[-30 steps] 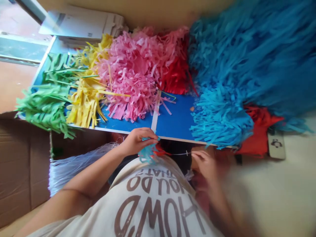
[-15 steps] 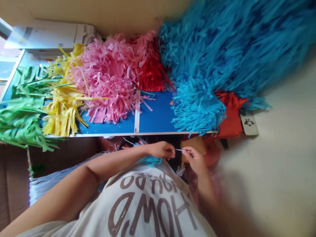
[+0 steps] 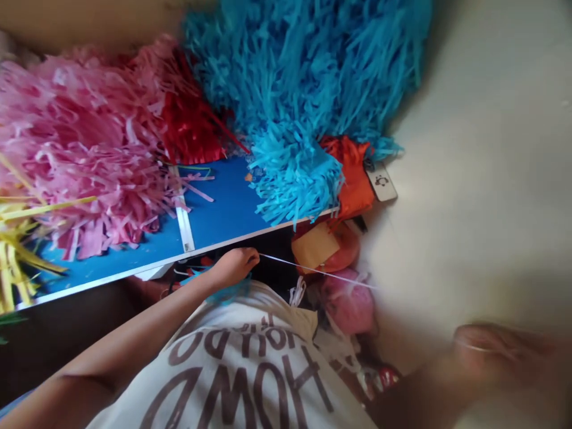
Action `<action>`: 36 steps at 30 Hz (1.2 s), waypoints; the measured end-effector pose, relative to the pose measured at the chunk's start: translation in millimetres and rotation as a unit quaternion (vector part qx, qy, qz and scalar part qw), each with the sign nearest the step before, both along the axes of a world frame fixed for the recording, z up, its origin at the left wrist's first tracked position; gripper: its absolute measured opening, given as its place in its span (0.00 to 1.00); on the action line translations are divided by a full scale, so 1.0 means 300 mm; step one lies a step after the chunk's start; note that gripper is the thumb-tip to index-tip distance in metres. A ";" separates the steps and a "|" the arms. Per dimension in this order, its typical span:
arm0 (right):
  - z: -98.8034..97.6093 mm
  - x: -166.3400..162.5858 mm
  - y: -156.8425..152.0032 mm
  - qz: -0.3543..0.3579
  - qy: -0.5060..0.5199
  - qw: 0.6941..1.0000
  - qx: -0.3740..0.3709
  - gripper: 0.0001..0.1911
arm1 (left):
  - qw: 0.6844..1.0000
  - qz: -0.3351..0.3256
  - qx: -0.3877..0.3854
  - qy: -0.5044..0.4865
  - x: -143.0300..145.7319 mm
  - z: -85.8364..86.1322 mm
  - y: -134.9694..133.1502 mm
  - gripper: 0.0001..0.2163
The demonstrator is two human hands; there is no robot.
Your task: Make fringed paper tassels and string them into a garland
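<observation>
My left hand [image 3: 241,262] is closed in a pinch on a thin white string [image 3: 313,269], just below the table's front edge. The string runs from it toward the right and fades against the pale wall. Far out at the lower right is my right hand [image 3: 491,351], smeared by motion. It looks closed, and a thin pale streak of string crosses it. Light-blue paper strips [image 3: 227,293] lie under my left wrist, against the shirt, partly hidden by the forearm.
On the blue table [image 3: 218,205] lie fringed paper bunches: pink [image 3: 102,149], red [image 3: 192,131], blue [image 3: 304,95], orange [image 3: 355,185] and yellow [image 3: 18,250]. A phone-like white object [image 3: 383,182] sits at the right end. Below are a cardboard piece [image 3: 315,244] and pink bag [image 3: 348,301].
My right hand has swung far out to the right, away from the left, and a longer length of string shows. The whole view has turned to the right.
</observation>
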State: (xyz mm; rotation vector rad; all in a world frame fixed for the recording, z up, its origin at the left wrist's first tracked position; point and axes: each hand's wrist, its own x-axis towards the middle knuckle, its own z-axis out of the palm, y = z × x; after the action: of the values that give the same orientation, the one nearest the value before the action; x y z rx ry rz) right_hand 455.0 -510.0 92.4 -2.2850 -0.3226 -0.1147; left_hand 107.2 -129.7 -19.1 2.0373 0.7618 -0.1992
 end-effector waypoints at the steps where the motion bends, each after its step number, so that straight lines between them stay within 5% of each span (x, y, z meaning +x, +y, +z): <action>1: 0.012 -0.007 0.009 -0.034 -0.033 0.997 0.058 0.33 | 1.000 -0.011 0.017 0.006 0.006 -0.007 -0.003 0.14; 5: 0.047 -0.021 0.072 -0.067 -0.057 0.962 0.258 0.21 | 0.999 -0.050 0.009 0.016 0.011 -0.011 0.013 0.16; 7: 0.060 -0.010 0.094 -0.063 -0.054 0.960 0.267 0.14 | 0.998 -0.057 0.012 0.016 0.010 -0.010 0.029 0.18; 11: 0.102 0.038 0.100 -0.078 -0.064 0.954 0.284 0.20 | 0.997 -0.071 0.026 0.028 0.008 -0.016 0.050 0.19; 16: 0.255 0.053 0.055 -0.085 -0.066 0.930 0.351 0.22 | 0.991 -0.103 0.042 0.079 0.003 -0.027 0.048 0.16; 19: 0.311 -0.006 0.088 -0.080 -0.068 0.915 0.390 0.16 | 0.987 -0.132 0.049 0.073 -0.013 0.020 0.037 0.13; 22: 0.233 -0.111 0.275 -0.054 -0.027 0.922 0.382 0.04 | 0.990 -0.127 -0.007 -0.056 -0.038 0.128 0.014 0.13; 25: 0.068 -0.285 0.584 0.067 0.138 0.947 0.282 0.13 | 0.973 0.042 -0.118 -0.196 -0.054 0.223 0.004 0.12; 27: -0.021 -0.435 0.790 0.193 0.238 0.926 0.221 0.17 | 0.918 0.222 -0.233 -0.231 -0.068 0.251 0.015 0.14; 30: -0.067 -0.641 1.017 0.379 0.239 0.882 0.146 0.18 | 0.766 0.412 -0.398 -0.293 -0.107 0.261 0.035 0.20; 33: -0.044 -0.765 1.132 0.482 0.158 0.857 0.094 0.18 | 0.648 0.484 -0.462 -0.363 -0.150 0.267 0.042 0.22; 36: -0.019 -0.818 1.168 0.500 0.118 0.854 0.077 0.20 | 0.587 0.510 -0.484 -0.401 -0.187 0.268 0.045 0.21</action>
State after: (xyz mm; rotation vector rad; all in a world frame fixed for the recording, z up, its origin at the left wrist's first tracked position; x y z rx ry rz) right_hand 209.5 -159.5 86.8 -1.6887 -1.2607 0.6432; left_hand 51.2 -116.3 61.3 0.2912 0.8037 0.7817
